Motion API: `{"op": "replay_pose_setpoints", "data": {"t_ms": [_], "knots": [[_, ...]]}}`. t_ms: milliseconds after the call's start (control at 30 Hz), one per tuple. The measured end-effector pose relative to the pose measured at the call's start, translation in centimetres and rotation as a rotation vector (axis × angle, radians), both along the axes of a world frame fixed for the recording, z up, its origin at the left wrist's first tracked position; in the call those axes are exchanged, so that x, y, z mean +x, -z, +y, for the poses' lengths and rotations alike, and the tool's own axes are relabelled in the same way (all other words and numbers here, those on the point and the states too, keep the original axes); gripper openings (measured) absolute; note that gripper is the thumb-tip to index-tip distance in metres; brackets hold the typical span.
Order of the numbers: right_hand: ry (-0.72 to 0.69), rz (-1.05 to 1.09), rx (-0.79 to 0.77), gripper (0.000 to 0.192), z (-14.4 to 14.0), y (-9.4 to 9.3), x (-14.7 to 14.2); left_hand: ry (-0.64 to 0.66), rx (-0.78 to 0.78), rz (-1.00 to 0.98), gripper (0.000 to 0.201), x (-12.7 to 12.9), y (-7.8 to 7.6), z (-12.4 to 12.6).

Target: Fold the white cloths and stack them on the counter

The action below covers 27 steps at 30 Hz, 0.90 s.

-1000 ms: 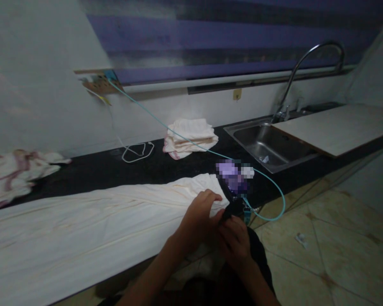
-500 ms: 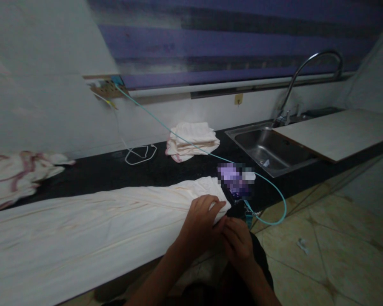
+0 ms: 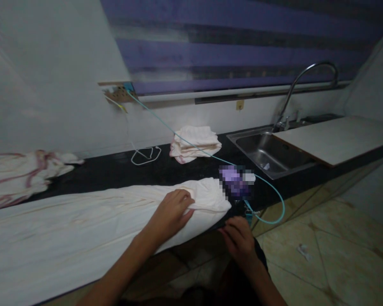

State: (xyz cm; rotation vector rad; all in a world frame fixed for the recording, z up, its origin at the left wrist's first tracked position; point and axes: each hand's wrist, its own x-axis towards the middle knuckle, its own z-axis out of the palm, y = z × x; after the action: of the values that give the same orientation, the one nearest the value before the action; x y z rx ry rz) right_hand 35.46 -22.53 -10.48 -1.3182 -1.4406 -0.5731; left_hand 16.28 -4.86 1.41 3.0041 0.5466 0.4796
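Observation:
A long white cloth (image 3: 92,221) lies stretched over the dark countertop, its right end folded and bunched into soft creases. On that end rests my left hand (image 3: 174,212), its fingers and thumb closed on a fold of the fabric. My right hand (image 3: 241,239) is at the counter's front edge, a little apart from the cloth's lower right corner. Its fingers are loosely bent, the thumb a little away from them, and nothing shows between them. Just past the cloth's end is a purple item (image 3: 234,180), blurred by pixels, with a teal cord (image 3: 279,199) looping beside it.
Behind the cloth sit a folded stack of white cloths (image 3: 196,142) and a white cable (image 3: 147,159). A crumpled striped cloth (image 3: 28,174) lies at left. To the right are a steel sink (image 3: 268,153), a faucet (image 3: 287,100) and a pale board (image 3: 335,138) partly covering the sink.
My left hand has moved left along the cloth, away from my right hand. The hands, close together before, are now apart. The right hand has hardly moved. The view has shifted slightly.

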Motion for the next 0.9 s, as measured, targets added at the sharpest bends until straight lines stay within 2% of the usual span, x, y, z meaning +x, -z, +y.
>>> {"op": "replay_pose_setpoints", "data": {"t_ms": [133,200,267,367,467,567,633,767,833,900], "knots": [[0.037,0.066,-0.027,0.026,-0.7,-1.4,-1.9,0.029,0.063,-0.069,0.021,-0.3,0.6,-0.3],[0.037,0.131,-0.036,0.035,-0.5,-3.4,-3.5,0.043,0.1,-0.123,0.025,-0.3,0.5,-0.7],[0.019,0.231,-0.05,0.039,0.9,-6.2,-5.0,0.055,0.104,-0.136,0.029,-0.2,0.3,-1.0],[-0.067,0.386,-0.042,0.032,5.9,-10.7,-6.0,0.049,0.059,-0.07,0.027,-0.1,0.2,-1.6],[-0.147,0.524,-0.097,0.023,13.3,-13.1,-4.7,0.036,0.074,0.011,0.024,-0.1,0.5,-2.4],[-0.091,0.663,-0.333,0.013,20.0,-12.6,-2.3,0.059,0.137,0.053,0.029,0.0,0.9,-3.6],[-0.016,0.645,-0.466,0.015,22.5,-11.2,-0.9,0.049,0.163,0.081,0.028,0.0,1.1,-4.3],[0.012,0.544,-0.492,0.015,23.7,-8.6,0.1,-0.079,0.113,0.15,0.017,-0.5,1.0,-4.6],[0.008,0.49,-0.47,0.015,23.6,-7.9,0.1,-0.158,0.089,0.189,0.021,-1.0,0.7,-4.4],[-0.003,0.445,-0.463,0.016,23.7,-7.7,0.0,-0.167,0.093,0.23,0.027,-1.4,0.3,-4.2]]}}
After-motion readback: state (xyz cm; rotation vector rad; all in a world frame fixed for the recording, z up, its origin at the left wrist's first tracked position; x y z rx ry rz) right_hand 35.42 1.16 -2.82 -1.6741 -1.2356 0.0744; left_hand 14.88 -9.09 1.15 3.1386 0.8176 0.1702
